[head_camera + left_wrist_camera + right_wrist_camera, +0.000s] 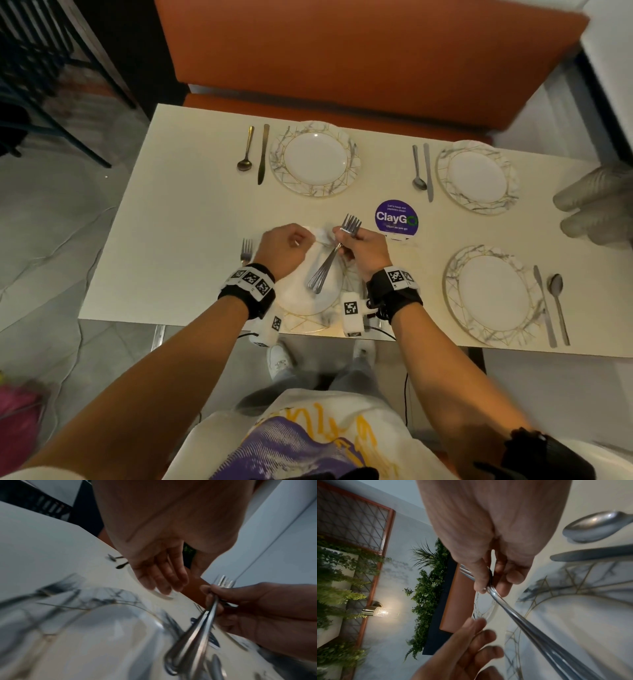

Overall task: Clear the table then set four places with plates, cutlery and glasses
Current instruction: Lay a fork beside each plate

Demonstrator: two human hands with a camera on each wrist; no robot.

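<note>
My right hand grips a bunch of steel forks by their necks, tines up, handles slanting down over the near-left marbled plate. In the right wrist view my thumb and fingers pinch the forks. My left hand hovers just left of the bunch; its fingers hang relaxed and hold nothing. One fork lies on the table left of that plate. The other plates, far left, far right and near right, each have a knife and spoon beside them.
A purple ClayGo sticker sits mid-table. A stack of clear plastic cups lies at the right edge. An orange bench runs along the table's far side. A spoon and knife lie right of the near-left plate.
</note>
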